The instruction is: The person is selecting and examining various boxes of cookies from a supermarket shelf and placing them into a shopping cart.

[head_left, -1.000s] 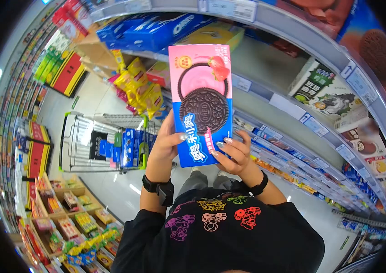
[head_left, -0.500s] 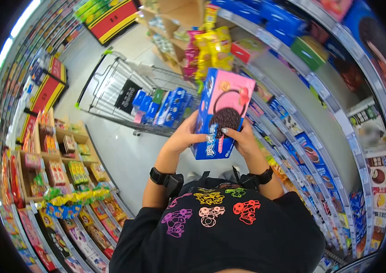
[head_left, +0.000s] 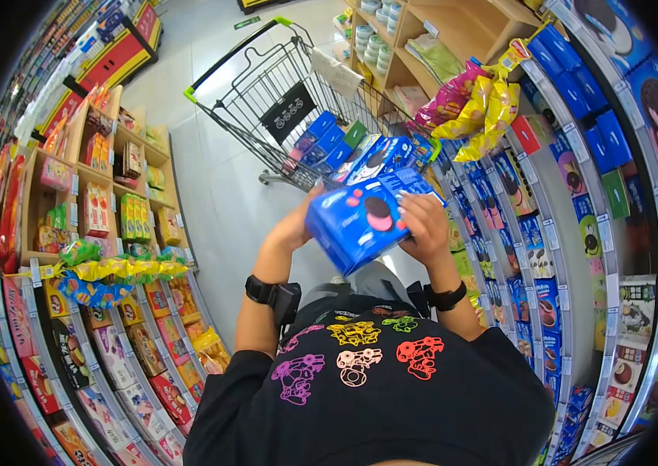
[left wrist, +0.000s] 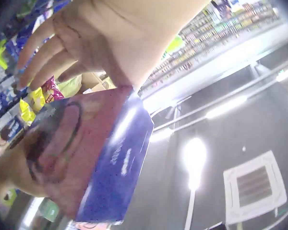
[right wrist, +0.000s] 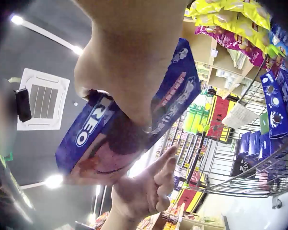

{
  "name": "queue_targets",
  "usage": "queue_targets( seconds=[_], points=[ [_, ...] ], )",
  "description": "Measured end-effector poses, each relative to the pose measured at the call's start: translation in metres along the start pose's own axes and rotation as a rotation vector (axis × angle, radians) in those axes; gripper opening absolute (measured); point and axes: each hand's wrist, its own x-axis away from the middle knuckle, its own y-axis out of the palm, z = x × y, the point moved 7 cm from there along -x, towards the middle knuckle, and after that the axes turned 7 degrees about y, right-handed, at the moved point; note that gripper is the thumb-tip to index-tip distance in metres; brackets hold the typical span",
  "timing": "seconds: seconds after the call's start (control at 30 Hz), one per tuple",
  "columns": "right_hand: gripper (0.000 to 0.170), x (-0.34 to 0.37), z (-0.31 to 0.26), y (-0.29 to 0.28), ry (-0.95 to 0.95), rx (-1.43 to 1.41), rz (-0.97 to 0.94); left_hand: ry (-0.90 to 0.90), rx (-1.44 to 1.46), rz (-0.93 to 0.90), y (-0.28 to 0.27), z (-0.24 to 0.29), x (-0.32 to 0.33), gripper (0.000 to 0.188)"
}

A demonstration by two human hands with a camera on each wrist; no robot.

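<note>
A blue and pink Oreo cookie box (head_left: 356, 217) is tilted in front of the body, its blue side turned up in the head view. The right hand (head_left: 424, 225) grips it from the right, fingers over its edge. In the right wrist view that hand (right wrist: 129, 62) covers part of the printed box (right wrist: 105, 139). At the box's left end is the left hand (head_left: 291, 223). The left wrist view shows the left hand's fingers (left wrist: 43, 62) extended and apart, off the box (left wrist: 81, 153), whose corner lies near the thumb side.
Just beyond the box stands a wire shopping cart (head_left: 255, 109) holding several blue boxes (head_left: 329, 147). Snack bags (head_left: 484, 109) hang at the shelf end. Cookie shelves (head_left: 569, 233) run along the right; candy shelves (head_left: 104, 202) line the left.
The box has gone from upright in both hands to tilted, its pink front turned away. The left hand has loosened from it. The view has swung, bringing the cart directly ahead.
</note>
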Motion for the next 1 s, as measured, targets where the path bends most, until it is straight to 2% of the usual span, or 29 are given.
queue_targets(
  seconds=[0.07, 0.1, 0.13, 0.2, 0.23, 0.27, 0.3, 0.33, 0.37, 0.4, 0.43, 0.47, 0.53, 0.57, 0.6, 0.67, 0.77, 0.87, 0.97, 1.0],
  points=[
    [0.034, -0.005, -0.001, 0.008, -0.011, 0.051, 0.006, -0.158, 0.184, -0.047, -0.011, -0.005, -0.006, 0.067],
    [0.032, -0.008, -0.001, 0.011, -0.019, 0.09, 0.001, -0.123, 0.208, -0.233, -0.011, 0.0, -0.009, 0.07],
    [0.03, -0.01, 0.001, 0.015, -0.028, 0.127, -0.002, -0.048, 0.339, -0.36, -0.006, 0.008, -0.01, 0.064],
    [0.034, -0.009, 0.021, 0.03, 0.056, 0.198, -0.029, -0.05, -0.051, -0.324, -0.027, 0.001, -0.032, 0.059],
    [0.036, -0.013, 0.032, 0.037, 0.131, 0.223, -0.038, -0.05, -0.103, -0.256, -0.011, 0.015, -0.039, 0.055],
    [0.038, -0.016, 0.043, 0.044, 0.207, 0.247, -0.046, -0.054, -0.146, -0.203, -0.012, 0.015, -0.05, 0.054],
    [0.052, -0.016, 0.059, 0.055, 0.287, 0.246, -0.056, -0.057, -0.194, -0.151, -0.015, 0.018, -0.063, 0.053],
    [0.056, -0.018, 0.077, 0.063, 0.458, 0.233, -0.037, -0.058, -0.248, -0.1, -0.017, 0.022, -0.076, 0.051],
    [0.061, -0.019, 0.093, 0.071, 0.63, 0.216, -0.018, -0.044, -0.227, 0.008, -0.031, 0.01, -0.093, 0.047],
    [0.065, -0.016, 0.111, 0.079, 0.802, 0.196, 0.002, -0.078, -0.179, 0.027, -0.029, 0.011, -0.103, 0.049],
    [0.07, -0.009, 0.125, 0.087, 0.868, 0.295, -0.009, -0.043, -0.119, 0.076, -0.034, 0.009, -0.113, 0.049],
    [0.063, 0.011, 0.15, 0.106, 1.105, -0.022, -0.035, -0.009, -0.055, 0.124, -0.041, 0.002, -0.126, 0.05],
    [0.048, 0.054, 0.182, 0.156, 1.526, -0.699, -0.092, 0.066, -0.179, 0.293, -0.062, -0.008, -0.15, 0.044],
    [0.04, 0.068, 0.189, 0.179, 1.635, -0.945, -0.278, 0.102, -0.241, 0.378, -0.075, -0.016, -0.16, 0.041],
    [0.038, 0.058, 0.177, 0.18, 1.863, -1.132, -0.249, 0.112, -0.23, 0.453, -0.08, -0.017, -0.167, 0.041],
    [0.04, 0.082, 0.201, 0.212, 1.779, -1.246, -0.35, 0.068, -0.121, 0.39, -0.082, -0.024, -0.177, 0.04],
    [0.045, 0.054, 0.203, 0.213, 1.552, -1.03, -0.423, -0.053, 0.132, 0.467, -0.098, -0.05, -0.191, 0.039],
    [0.051, 0.06, 0.216, 0.234, 1.513, -0.902, -0.456, -0.176, 0.244, 0.484, -0.112, -0.067, -0.203, 0.038],
    [0.054, 0.07, 0.238, 0.251, 1.53, -0.762, -0.544, -0.324, 0.237, 0.374, -0.135, -0.084, -0.223, 0.038],
    [0.054, 0.063, 0.246, 0.252, 1.425, -0.685, -0.496, -0.392, 0.228, 0.341, -0.138, -0.087, -0.224, 0.038]
  ],
)
